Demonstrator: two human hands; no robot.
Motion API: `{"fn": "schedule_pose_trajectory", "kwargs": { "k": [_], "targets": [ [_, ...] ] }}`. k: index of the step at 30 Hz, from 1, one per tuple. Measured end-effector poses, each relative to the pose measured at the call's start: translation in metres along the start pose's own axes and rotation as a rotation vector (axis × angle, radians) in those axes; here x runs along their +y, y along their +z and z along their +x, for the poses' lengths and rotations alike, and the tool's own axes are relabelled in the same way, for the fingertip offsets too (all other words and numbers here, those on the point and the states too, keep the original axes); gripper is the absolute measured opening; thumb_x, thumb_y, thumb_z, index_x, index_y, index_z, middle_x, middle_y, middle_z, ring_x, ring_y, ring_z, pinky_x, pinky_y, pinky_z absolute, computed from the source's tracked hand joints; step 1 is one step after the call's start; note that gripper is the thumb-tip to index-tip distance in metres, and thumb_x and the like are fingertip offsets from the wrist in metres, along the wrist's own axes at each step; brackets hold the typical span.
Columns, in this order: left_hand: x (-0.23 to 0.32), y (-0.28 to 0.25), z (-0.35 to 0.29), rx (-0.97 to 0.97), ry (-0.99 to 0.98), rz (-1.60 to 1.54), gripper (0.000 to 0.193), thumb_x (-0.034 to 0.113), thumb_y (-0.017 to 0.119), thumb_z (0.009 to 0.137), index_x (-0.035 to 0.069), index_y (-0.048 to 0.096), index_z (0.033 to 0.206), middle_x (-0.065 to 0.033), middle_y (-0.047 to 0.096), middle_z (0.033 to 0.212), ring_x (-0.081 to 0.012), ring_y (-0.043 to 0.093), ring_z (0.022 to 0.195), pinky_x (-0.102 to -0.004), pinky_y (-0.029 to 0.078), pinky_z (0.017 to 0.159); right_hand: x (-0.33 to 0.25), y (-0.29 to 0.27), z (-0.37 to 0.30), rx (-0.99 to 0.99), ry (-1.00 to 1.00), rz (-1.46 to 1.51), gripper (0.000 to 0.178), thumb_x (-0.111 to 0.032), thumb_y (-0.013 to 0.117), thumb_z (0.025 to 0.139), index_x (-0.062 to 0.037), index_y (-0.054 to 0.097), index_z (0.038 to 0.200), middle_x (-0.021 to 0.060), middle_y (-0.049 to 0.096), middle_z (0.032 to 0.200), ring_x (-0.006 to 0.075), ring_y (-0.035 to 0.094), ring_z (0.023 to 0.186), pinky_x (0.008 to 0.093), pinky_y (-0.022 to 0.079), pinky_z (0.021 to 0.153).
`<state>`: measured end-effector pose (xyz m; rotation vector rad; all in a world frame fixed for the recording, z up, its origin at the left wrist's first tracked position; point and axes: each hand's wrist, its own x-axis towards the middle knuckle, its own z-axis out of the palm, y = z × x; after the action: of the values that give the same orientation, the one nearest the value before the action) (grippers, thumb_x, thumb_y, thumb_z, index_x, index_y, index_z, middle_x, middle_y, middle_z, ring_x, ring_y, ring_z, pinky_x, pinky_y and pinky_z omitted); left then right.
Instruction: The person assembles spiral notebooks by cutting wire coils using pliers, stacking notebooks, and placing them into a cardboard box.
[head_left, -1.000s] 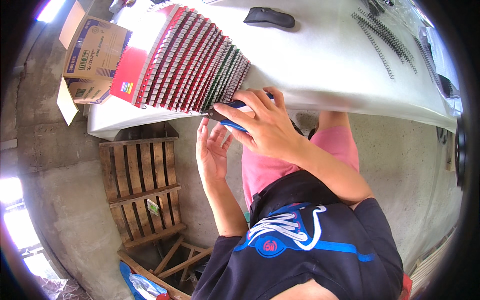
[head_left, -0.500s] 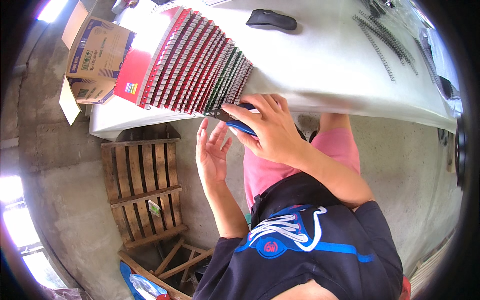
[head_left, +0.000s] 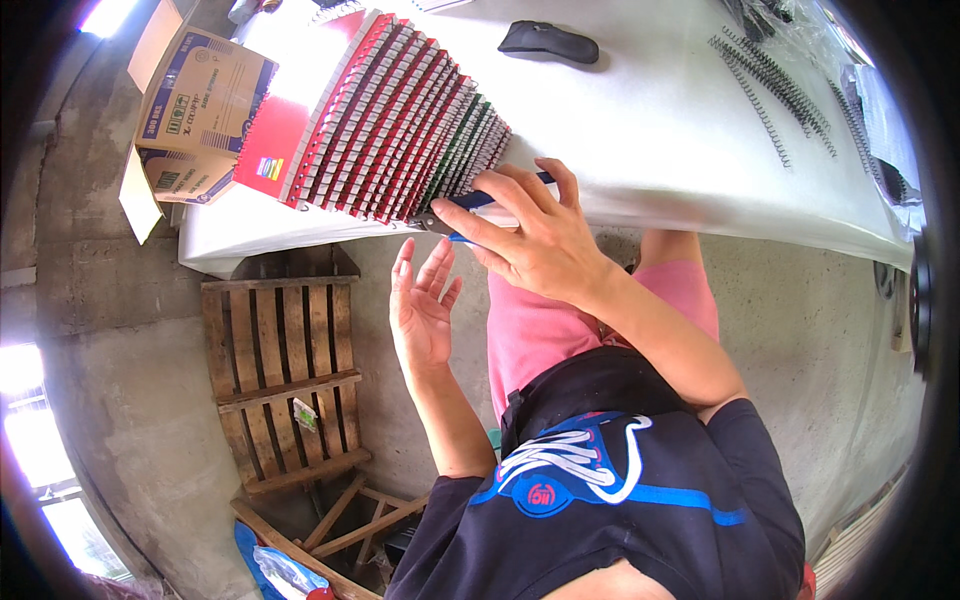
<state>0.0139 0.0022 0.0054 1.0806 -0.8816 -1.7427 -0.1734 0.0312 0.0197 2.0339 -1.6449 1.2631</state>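
Note:
A fanned stack of spiral notebooks [head_left: 385, 130] with red covers, some green toward its right end, lies on the white table near its front edge. My right hand [head_left: 535, 225] grips blue-handled pliers [head_left: 474, 200], whose dark jaws reach the near right corner of the notebooks at the ends of the coils. Whether the jaws touch a wire is too small to tell. Just below the jaws my left hand [head_left: 427, 310] is raised, fingers spread and pointing up, with nothing in it.
An open cardboard box [head_left: 205, 95] stands left of the notebooks. Farther back on the white table [head_left: 640, 130] lie a black pouch [head_left: 549, 42] and several loose black spiral coils [head_left: 775, 85]. A wooden pallet [head_left: 285, 385] leans below the table's left end.
The plier handles have spread apart as the fingers of my right hand loosened and lifted. My left hand stays nearly where it was.

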Motion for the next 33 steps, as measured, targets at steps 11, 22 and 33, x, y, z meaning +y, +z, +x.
{"fn": "schedule_pose_trajectory", "kwargs": {
  "k": [11, 22, 33],
  "targets": [
    [0.005, 0.016, -0.006, 0.234, 0.216, 0.34, 0.06, 0.037, 0.053, 0.091, 0.01, 0.031, 0.14, -0.0137, 0.056, 0.122, -0.0198, 0.051, 0.115, -0.0396, 0.037, 0.096, 0.004, -0.009, 0.002, 0.045, 0.001, 0.232, 0.056, -0.027, 0.073, 0.072, -0.0285, 0.056, 0.126, 0.0029, 0.051, 0.108, 0.0191, 0.05, 0.098, 0.0396, 0.033, 0.082],
    [0.026, 0.049, 0.026, 0.537, 1.208, 1.031, 0.092, 0.026, 0.086, 0.065, 0.005, 0.032, 0.136, -0.0141, 0.034, 0.135, -0.0295, 0.037, 0.126, -0.0476, 0.038, 0.095, 0.016, -0.019, -0.004, 0.071, 0.168, 0.294, 0.053, -0.018, 0.071, 0.074, -0.0227, 0.055, 0.125, 0.006, 0.051, 0.111, 0.023, 0.051, 0.1, 0.0421, 0.034, 0.083],
    [0.04, 0.049, 0.032, 0.526, 1.563, 1.198, 0.069, 0.014, 0.081, 0.072, -0.002, 0.042, 0.126, -0.0152, 0.055, 0.111, -0.0243, 0.058, 0.1, -0.0407, 0.051, 0.085, 0.016, -0.019, -0.009, 0.004, 0.132, 0.329, 0.055, -0.017, 0.074, 0.07, -0.0231, 0.058, 0.122, 0.0031, 0.052, 0.108, 0.0216, 0.052, 0.1, 0.0393, 0.035, 0.083]
  ]
}}
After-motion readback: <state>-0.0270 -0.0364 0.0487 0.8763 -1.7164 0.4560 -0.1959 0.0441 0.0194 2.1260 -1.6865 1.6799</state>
